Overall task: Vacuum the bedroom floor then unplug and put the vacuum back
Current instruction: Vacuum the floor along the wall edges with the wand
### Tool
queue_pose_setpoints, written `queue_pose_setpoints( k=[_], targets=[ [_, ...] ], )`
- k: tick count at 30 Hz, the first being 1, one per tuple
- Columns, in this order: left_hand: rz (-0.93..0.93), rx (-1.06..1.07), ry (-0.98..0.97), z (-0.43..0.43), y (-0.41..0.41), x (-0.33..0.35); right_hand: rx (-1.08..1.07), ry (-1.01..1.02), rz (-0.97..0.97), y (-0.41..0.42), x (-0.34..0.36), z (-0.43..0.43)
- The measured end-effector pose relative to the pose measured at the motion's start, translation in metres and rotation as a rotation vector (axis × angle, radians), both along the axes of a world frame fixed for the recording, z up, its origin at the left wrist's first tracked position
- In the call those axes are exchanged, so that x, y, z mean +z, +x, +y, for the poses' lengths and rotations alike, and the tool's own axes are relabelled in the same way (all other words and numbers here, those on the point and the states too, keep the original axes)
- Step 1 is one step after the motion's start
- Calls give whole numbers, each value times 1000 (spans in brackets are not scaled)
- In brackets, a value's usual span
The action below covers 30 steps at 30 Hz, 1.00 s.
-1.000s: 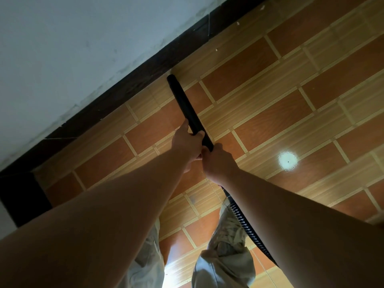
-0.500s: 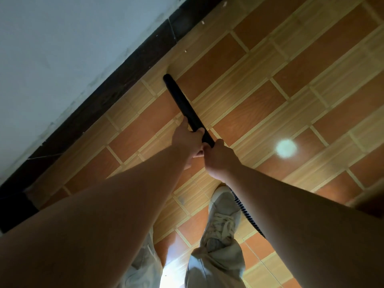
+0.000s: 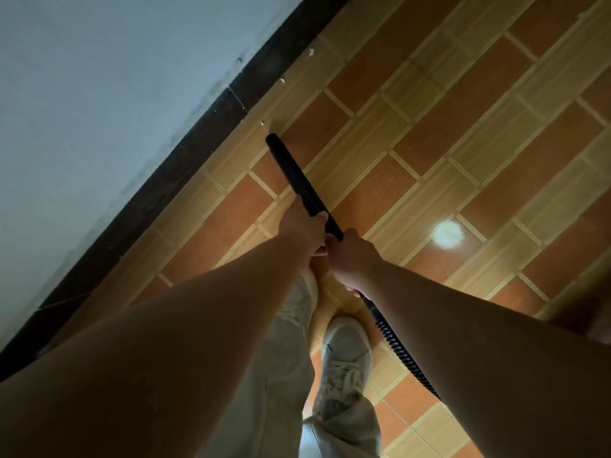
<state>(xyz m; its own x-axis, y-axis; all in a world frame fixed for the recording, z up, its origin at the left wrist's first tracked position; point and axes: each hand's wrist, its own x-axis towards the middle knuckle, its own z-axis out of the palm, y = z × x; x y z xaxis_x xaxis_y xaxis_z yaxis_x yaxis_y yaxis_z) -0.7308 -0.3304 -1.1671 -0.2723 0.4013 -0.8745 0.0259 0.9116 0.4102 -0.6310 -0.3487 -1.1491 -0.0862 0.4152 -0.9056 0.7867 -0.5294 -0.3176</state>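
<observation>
Facing wall (image 3: 99, 94): pale, with dark skirting (image 3: 185, 166) at its foot.
Floor (image 3: 463, 127): orange and tan tiles.
Vacuum tube (image 3: 294, 173): black, tip near the skirting.
Hose (image 3: 400, 348): ribbed, below the right hand (image 3: 352, 259).
Hands: left hand (image 3: 302, 231) and right hand side by side, both curled round the vacuum tube.

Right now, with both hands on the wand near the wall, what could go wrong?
1. The hose trails right beside the right shoe; a step back might catch it.
2. The tip of the wand sits close to the dark baseboard and could knock it.
3. Some white specks lie further along the baseboard, beyond the tip, and may get missed.
</observation>
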Motion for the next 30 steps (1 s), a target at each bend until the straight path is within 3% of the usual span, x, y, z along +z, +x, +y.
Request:
queue_pose_setpoints(
  k=[7,15,25,30],
  targets=[
    [11,-4,10,20,-27,-5,-9,-11,53,-25,0,21],
    [57,-70,15,1,-48,-9,-209,-102,96,-42,-16,-1],
    [151,-56,53,5,-61,-19,-30,-18,84,-61,-21,12],
    [164,-27,31,-22,-65,-14,-62,-65,75,-65,-30,-12]
  ],
)
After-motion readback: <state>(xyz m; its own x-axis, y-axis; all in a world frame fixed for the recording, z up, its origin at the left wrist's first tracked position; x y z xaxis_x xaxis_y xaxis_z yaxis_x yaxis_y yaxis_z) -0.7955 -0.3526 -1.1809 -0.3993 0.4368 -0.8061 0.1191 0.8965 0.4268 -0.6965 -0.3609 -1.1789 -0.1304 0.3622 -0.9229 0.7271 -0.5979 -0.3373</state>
